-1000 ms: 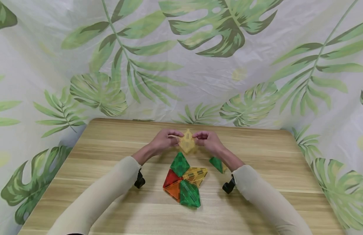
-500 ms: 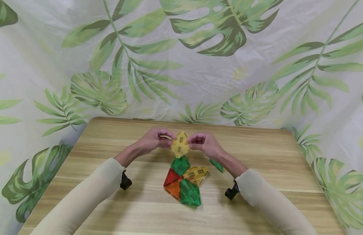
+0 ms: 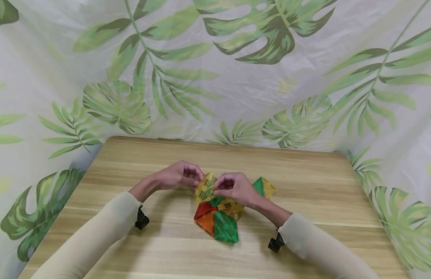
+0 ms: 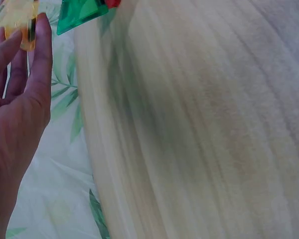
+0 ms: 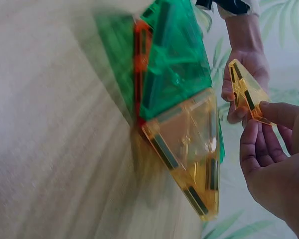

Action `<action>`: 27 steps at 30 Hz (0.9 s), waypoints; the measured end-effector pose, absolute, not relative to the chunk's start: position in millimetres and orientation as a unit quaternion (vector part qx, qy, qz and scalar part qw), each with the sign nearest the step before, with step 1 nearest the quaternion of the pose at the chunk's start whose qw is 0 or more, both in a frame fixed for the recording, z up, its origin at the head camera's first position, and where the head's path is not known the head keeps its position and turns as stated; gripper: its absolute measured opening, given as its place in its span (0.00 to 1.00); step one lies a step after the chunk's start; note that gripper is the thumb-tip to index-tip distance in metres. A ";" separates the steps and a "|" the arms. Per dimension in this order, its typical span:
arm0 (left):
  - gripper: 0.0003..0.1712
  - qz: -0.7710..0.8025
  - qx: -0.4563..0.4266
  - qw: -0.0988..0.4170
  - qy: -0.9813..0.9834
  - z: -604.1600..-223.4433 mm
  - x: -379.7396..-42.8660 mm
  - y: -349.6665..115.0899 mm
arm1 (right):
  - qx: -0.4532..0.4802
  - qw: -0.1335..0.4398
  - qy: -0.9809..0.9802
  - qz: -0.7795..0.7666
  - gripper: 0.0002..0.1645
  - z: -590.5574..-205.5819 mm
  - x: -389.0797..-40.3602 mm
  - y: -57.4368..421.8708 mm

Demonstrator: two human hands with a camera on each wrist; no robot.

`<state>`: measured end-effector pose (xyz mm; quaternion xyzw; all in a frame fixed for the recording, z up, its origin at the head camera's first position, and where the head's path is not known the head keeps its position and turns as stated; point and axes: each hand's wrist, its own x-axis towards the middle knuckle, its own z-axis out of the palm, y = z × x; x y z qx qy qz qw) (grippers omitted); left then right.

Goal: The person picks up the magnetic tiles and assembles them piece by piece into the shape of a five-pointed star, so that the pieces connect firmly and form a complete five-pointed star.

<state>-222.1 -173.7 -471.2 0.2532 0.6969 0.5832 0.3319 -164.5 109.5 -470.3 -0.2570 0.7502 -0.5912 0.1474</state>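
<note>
Both hands pinch a yellow see-through magnetic tile piece [image 3: 205, 188] by its sides. My left hand [image 3: 178, 174] has it at the left edge, my right hand [image 3: 238, 189] at the right. In the head view it overlaps the far side of a cluster of joined magnetic tiles. That cluster shows a red tile [image 3: 203, 210], an orange tile [image 3: 206, 223], a large green tile [image 3: 226, 228] and a yellow tile [image 5: 187, 149]. Another green tile [image 3: 216, 200] is mostly hidden behind the held piece. In the right wrist view, the held piece is apart from the cluster.
Beyond my right forearm lies a separate green tile [image 3: 258, 186] beside a yellow one [image 3: 269, 188], on the wooden table [image 3: 306, 186]. A leaf-patterned cloth [image 3: 236, 97] hangs behind the table's far edge.
The hands have brought the yellow piece toward me and leftward, from beyond the cluster to over its far green tile, tilting it. The separate green and yellow tiles have come into fuller view.
</note>
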 end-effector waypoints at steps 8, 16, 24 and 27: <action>0.08 0.581 0.255 0.369 0.679 -475.8 -220.0 -175.1 | -0.244 0.133 0.760 -0.588 0.09 -474.2 -152.4 99.9; 0.10 0.576 0.252 0.388 0.674 -478.0 -218.5 -178.5 | -0.251 0.125 0.764 -0.581 0.10 -476.7 -149.7 93.7; 0.08 0.579 0.244 0.390 0.673 -481.3 -214.3 -184.9 | -0.287 0.147 0.777 -0.541 0.08 -474.5 -157.5 89.5; 0.08 0.584 0.242 0.387 0.671 -482.3 -211.8 -187.7 | -0.296 0.158 0.775 -0.535 0.08 -472.4 -161.1 88.2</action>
